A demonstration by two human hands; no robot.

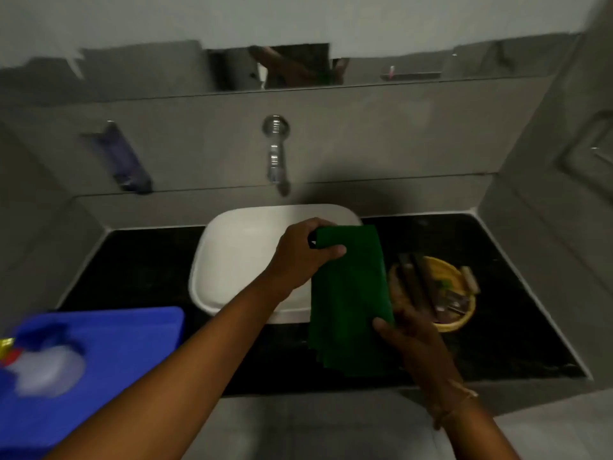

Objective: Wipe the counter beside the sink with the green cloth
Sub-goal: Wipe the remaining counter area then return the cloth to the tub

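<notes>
Two hands hold green cloth (348, 293) | L hand (298, 257) grips top edge over white sink (238, 254) | R hand (414, 340) pinches low corner | yellow basket (461, 323) on black counter (139, 270) by R

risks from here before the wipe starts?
1. The yellow basket of small items sits on the black counter right beside the green cloth; a rightward sweep could shove it or tip things out.
2. The cloth is held up by both the left hand and right hand, folded and hanging, not flat on the counter, so it may bunch up on contact.
3. The blue tray crowds the counter left of the sink.
</notes>
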